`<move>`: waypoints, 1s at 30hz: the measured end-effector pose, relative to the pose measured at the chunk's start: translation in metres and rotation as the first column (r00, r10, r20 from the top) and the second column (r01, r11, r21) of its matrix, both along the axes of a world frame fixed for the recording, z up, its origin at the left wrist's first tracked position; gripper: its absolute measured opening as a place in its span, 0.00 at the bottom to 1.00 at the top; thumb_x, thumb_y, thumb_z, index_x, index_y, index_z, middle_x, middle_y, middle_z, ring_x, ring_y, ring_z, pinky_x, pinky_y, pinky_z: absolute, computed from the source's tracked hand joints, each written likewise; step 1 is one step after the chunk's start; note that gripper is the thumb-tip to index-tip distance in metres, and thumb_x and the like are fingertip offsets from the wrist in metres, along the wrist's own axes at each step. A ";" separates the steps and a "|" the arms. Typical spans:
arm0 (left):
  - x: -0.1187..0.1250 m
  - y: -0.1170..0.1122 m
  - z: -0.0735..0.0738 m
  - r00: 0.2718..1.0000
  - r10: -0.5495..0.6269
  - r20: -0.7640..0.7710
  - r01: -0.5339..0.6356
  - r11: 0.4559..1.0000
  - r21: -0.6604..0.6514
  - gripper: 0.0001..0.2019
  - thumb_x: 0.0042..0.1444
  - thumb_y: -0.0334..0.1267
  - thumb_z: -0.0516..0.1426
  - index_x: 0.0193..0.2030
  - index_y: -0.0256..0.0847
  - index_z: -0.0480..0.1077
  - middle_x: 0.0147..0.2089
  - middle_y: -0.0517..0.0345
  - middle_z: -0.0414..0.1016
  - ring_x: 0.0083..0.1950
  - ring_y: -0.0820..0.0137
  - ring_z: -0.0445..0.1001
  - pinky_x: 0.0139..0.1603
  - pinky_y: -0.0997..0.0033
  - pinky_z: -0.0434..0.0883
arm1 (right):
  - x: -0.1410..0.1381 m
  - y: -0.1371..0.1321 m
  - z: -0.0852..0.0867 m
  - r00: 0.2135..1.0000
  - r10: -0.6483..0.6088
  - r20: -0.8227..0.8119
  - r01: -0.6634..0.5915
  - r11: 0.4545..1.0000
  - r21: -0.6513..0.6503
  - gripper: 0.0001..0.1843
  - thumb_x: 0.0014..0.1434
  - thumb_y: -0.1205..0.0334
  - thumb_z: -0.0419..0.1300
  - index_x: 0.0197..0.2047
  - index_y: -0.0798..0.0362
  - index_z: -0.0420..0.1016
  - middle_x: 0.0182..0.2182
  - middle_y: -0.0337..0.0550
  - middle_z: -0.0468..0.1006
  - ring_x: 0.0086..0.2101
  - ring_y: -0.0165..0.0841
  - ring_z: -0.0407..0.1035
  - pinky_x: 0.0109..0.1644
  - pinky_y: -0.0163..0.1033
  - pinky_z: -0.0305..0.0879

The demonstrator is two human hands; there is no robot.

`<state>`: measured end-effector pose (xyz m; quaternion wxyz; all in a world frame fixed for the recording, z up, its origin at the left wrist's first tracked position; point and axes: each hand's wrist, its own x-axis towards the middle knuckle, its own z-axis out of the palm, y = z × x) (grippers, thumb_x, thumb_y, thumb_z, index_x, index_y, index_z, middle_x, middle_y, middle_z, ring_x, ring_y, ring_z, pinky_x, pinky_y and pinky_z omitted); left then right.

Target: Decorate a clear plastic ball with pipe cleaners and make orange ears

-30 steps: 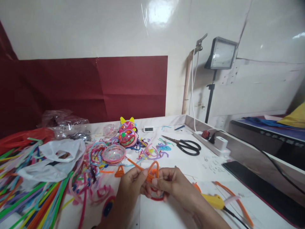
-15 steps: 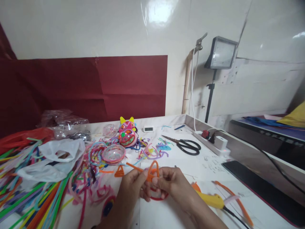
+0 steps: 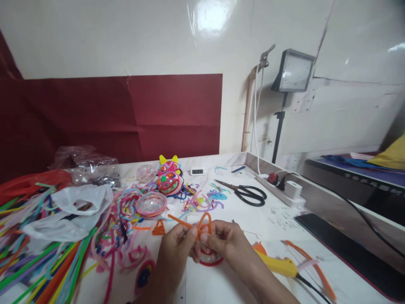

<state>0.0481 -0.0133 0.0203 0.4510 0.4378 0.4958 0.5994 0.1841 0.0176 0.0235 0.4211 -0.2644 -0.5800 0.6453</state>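
Observation:
My left hand and my right hand meet at the lower middle of the view, both pinched shut on an orange pipe cleaner. The pipe cleaner forms a small loop above my fingertips, and one straight end sticks out to the upper left. A red ring of pipe cleaner lies on the white table just under my hands. A small orange triangle piece sits on the table to the left of my left hand.
Heaps of coloured pipe cleaners cover the left side. A decorated ball figure, a clear bowl, black scissors, a power strip, a yellow glue gun and a black tablet lie around.
My hands have shifted very slightly and my fingers keep working the orange loop; the straight end now points a little more to the upper left. Everything else is unmoved.

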 end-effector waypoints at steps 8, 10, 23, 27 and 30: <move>-0.003 0.002 -0.008 0.997 -0.063 0.041 0.063 0.998 -0.016 0.15 0.46 0.47 0.62 0.23 0.37 0.68 0.16 0.60 0.72 0.17 0.73 0.68 0.19 0.75 0.67 | 0.001 -0.005 0.006 1.000 -0.015 -0.008 0.014 0.998 -0.063 0.20 0.44 0.49 0.68 0.23 0.57 0.69 0.18 0.37 0.72 0.20 0.26 0.65 0.25 0.31 0.59; -0.003 0.002 -0.008 0.996 -0.066 0.061 0.067 0.997 -0.022 0.14 0.46 0.47 0.62 0.24 0.37 0.68 0.16 0.60 0.72 0.17 0.73 0.68 0.19 0.75 0.66 | 0.001 -0.006 0.008 1.000 -0.013 -0.021 0.011 0.997 -0.083 0.20 0.43 0.49 0.69 0.23 0.57 0.69 0.18 0.38 0.72 0.20 0.26 0.66 0.25 0.30 0.59; -0.001 0.001 -0.006 0.985 -0.096 0.143 0.107 0.992 -0.070 0.14 0.45 0.47 0.63 0.24 0.38 0.68 0.16 0.60 0.72 0.18 0.74 0.69 0.20 0.77 0.65 | 0.001 -0.003 0.008 0.999 -0.017 -0.034 0.013 0.993 -0.115 0.14 0.43 0.56 0.68 0.23 0.58 0.72 0.18 0.40 0.76 0.19 0.26 0.66 0.23 0.29 0.58; 0.000 -0.001 -0.003 0.984 -0.092 0.155 0.108 0.990 -0.094 0.15 0.44 0.48 0.63 0.22 0.38 0.68 0.17 0.59 0.72 0.19 0.74 0.69 0.19 0.79 0.63 | 0.000 -0.001 0.004 0.999 -0.027 -0.021 0.024 0.993 -0.118 0.16 0.42 0.54 0.69 0.23 0.58 0.71 0.18 0.40 0.75 0.19 0.25 0.64 0.23 0.30 0.58; -0.001 -0.002 -0.001 0.989 -0.066 0.135 0.081 0.990 -0.114 0.15 0.43 0.48 0.63 0.24 0.37 0.69 0.18 0.59 0.72 0.20 0.75 0.68 0.19 0.80 0.61 | -0.001 -0.001 0.002 0.999 -0.041 -0.033 0.037 0.992 -0.117 0.18 0.41 0.52 0.70 0.23 0.58 0.71 0.17 0.38 0.73 0.19 0.25 0.63 0.23 0.30 0.58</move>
